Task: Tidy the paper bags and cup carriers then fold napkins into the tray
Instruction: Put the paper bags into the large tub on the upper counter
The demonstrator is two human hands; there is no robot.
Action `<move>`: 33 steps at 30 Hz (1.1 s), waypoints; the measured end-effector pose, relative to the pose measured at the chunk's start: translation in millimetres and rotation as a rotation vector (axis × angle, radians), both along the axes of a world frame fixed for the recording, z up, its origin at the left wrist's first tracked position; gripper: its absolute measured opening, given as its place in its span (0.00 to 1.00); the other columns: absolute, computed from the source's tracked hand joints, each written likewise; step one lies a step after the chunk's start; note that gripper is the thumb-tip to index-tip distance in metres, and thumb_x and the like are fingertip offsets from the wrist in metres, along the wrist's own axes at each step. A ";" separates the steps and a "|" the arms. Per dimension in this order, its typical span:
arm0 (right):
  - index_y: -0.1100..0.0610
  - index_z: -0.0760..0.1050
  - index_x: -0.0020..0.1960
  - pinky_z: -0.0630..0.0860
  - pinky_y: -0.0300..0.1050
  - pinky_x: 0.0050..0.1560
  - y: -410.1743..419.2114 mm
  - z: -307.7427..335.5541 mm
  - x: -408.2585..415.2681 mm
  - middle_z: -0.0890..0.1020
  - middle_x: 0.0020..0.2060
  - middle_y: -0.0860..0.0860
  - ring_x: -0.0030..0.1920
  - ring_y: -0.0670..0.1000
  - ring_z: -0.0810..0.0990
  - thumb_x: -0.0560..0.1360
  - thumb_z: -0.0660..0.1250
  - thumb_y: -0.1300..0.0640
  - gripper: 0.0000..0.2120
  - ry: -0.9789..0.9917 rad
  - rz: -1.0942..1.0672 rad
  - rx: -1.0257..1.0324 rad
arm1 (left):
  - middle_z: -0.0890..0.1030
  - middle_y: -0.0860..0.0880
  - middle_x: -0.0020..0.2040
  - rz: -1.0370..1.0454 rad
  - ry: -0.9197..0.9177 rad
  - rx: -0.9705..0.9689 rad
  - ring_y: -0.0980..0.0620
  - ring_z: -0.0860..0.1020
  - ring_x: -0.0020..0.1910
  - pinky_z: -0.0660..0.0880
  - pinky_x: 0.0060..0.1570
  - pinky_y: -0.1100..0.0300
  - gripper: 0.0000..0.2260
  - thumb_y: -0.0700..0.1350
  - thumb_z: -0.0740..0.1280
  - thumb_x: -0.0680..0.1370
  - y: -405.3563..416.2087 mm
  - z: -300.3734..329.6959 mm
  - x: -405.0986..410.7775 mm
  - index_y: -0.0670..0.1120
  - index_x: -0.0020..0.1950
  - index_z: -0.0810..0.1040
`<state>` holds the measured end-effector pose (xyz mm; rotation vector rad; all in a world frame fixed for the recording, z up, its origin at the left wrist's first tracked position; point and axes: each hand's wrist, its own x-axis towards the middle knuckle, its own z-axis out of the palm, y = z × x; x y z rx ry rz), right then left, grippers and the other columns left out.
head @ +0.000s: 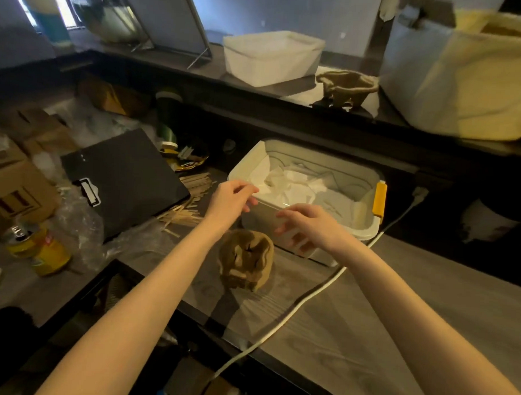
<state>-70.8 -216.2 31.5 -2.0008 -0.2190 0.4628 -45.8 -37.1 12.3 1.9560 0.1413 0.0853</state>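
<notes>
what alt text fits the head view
Both hands, left and right, reach with loose fingers toward a white plastic tray of crumpled white napkins. A brown moulded-pulp cup carrier sits nearer on the grey counter.

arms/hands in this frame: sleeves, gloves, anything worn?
Both forearms are bare as far as the frame shows: no sleeves in view. The left hand and right hand wear no gloves. No watch, bracelet or ring shows on either wrist or hand, though the fingers are slightly blurred. No markings visible.
</notes>
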 end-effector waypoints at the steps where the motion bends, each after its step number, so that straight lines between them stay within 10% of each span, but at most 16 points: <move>1: 0.55 0.75 0.57 0.74 0.37 0.28 -3.7 5.1 7.0 0.82 0.40 0.49 0.32 0.46 0.79 0.80 0.58 0.53 0.11 -0.049 -0.030 -0.008 | 0.79 0.52 0.39 -0.035 -0.023 0.002 0.55 0.75 0.36 0.70 0.35 0.65 0.08 0.45 0.59 0.80 -5.0 4.9 4.8 0.48 0.51 0.77; 9: 0.54 0.76 0.58 0.74 0.47 0.50 -45.7 -5.3 80.1 0.81 0.51 0.51 0.53 0.54 0.78 0.78 0.59 0.54 0.12 -0.343 -0.331 -0.381 | 0.79 0.52 0.41 -0.215 -0.103 0.040 0.56 0.77 0.40 0.70 0.38 0.67 0.08 0.45 0.58 0.81 -24.6 14.5 62.5 0.47 0.53 0.77; 18: 0.56 0.61 0.73 0.64 0.52 0.66 -56.3 -57.6 146.6 0.66 0.69 0.57 0.68 0.59 0.66 0.80 0.54 0.44 0.25 -0.172 -0.183 -0.830 | 0.79 0.52 0.40 -0.227 -0.134 0.122 0.54 0.78 0.41 0.74 0.40 0.65 0.08 0.43 0.59 0.80 -30.1 -9.8 121.5 0.52 0.48 0.76; 33: 0.49 0.48 0.76 0.70 0.48 0.56 -59.1 -70.0 158.1 0.70 0.67 0.52 0.58 0.54 0.73 0.67 0.60 0.26 0.48 0.300 -0.060 -0.598 | 0.78 0.50 0.35 -0.152 -0.125 -0.117 0.58 0.74 0.32 0.68 0.30 0.73 0.10 0.38 0.57 0.80 -30.4 -17.9 135.3 0.44 0.46 0.77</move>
